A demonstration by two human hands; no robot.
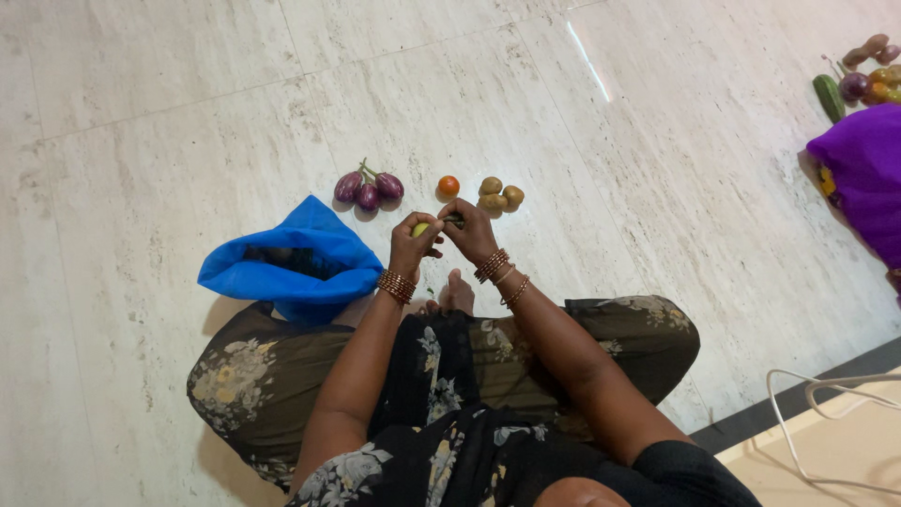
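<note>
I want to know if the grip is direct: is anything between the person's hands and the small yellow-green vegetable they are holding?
Nothing visible. The left hand and right hand both close directly on the small yellow-green vegetable; the blue cloth bag, purple eggplants, orange tomato and brown potatoes lie apart on the floor.

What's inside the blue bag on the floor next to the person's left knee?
The blue bag lies open, mouth up. Inside, only a dark, shadowed hollow shows, with a few dim rounded shapes that cannot be identified. The folded rim covers the rest. Both hands are away from it, the left hand being the nearer.
</note>
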